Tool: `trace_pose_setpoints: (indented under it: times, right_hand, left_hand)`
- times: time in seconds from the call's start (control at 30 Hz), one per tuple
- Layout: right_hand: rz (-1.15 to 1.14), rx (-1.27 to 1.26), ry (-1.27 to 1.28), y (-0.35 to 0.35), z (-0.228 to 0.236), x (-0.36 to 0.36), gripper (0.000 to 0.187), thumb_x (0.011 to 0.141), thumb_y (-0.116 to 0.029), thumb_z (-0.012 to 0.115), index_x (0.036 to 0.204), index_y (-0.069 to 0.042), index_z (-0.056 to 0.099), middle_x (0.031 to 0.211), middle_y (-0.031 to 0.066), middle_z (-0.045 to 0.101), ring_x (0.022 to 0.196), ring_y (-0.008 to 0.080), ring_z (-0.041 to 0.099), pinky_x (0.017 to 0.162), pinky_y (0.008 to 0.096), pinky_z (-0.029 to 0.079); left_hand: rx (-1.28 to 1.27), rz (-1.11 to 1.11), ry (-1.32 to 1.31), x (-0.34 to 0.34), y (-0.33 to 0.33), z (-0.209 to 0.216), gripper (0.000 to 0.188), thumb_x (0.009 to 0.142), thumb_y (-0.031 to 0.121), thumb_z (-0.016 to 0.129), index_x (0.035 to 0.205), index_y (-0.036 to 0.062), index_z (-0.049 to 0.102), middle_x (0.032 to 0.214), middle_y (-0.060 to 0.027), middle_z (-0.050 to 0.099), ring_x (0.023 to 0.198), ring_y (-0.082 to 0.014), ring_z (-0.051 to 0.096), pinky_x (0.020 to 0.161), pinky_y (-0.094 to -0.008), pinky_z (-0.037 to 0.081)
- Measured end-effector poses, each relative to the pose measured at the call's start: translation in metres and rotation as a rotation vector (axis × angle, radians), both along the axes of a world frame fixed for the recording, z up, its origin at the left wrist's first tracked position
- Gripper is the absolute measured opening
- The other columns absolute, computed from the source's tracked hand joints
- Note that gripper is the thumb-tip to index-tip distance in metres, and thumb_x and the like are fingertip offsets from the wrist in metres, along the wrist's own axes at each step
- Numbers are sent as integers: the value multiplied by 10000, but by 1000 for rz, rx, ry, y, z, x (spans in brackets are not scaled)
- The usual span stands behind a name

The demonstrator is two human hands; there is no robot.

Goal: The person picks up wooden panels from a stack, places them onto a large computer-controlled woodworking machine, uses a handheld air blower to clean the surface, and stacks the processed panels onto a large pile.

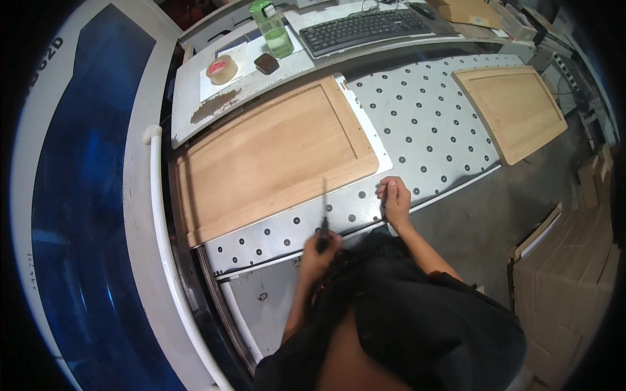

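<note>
My left hand is closed around the dark handle of a tool with a long thin shaft. Its shaft points away from me, over the near edge of a wooden door panel; blur hides its exact kind. The panel has a recessed middle and lies on a white board that shows along its right end. Beneath is a grey ball-studded table. Just right of the panel's near corner, my right hand is above the table's front edge with curled fingers, and nothing shows in them.
A second wooden panel overhangs the table's right end. Behind, a ledge carries a tape roll, a green bottle and a keyboard. A white rail runs along the blue-and-white machine at left. Stacked cardboard stands at right.
</note>
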State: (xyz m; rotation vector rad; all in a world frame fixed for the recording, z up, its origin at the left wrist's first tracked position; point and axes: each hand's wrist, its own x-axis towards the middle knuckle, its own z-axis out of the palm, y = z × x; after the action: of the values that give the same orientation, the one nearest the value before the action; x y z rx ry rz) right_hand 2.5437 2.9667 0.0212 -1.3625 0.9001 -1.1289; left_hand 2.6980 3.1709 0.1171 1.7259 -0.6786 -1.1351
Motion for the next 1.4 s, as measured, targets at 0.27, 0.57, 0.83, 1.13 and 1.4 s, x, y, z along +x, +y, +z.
trace_pose_setpoints:
  times: [0.27,0.57,0.83,1.13,1.4]
  right_hand:
    - [-73,-112,-9,-33,19,20,224,1079,-153,476,1122,17,616,824,61,643,760,125,601,719,270,498]
    - [-22,-495,598,-114,50,91,645,895,-135,679,1471,-14,414,1447,360,426,1331,479,464,1101,515,400]
    - [217,-461,1035,-138,33,147,692,966,-286,618,1577,-128,334,1513,358,345,1451,529,274,1139,707,225]
    - [249,-446,911,-140,34,112,675,909,-174,667,1529,-108,408,1469,335,387,1422,478,340,1120,719,252]
    - [104,-560,871,-174,35,14,579,890,-121,639,1449,-82,491,1364,249,523,1290,428,500,1104,632,331]
  left_hand:
    - [-42,-129,380,33,-13,36,269,982,267,631,1001,0,655,585,-16,523,516,-114,513,504,-261,423]
    - [110,496,222,8,8,28,220,980,233,685,963,21,631,587,-3,512,479,-95,476,450,-260,379]
    - [20,-47,365,6,-19,44,191,987,171,649,1059,-5,668,644,-27,570,570,-121,568,576,-269,453]
    - [-12,-40,208,-9,-76,52,227,969,209,690,1087,17,664,699,-5,572,594,-93,542,546,-262,422]
    - [-41,88,191,-6,-81,61,234,962,238,700,1056,35,633,648,14,542,540,-75,517,494,-238,373]
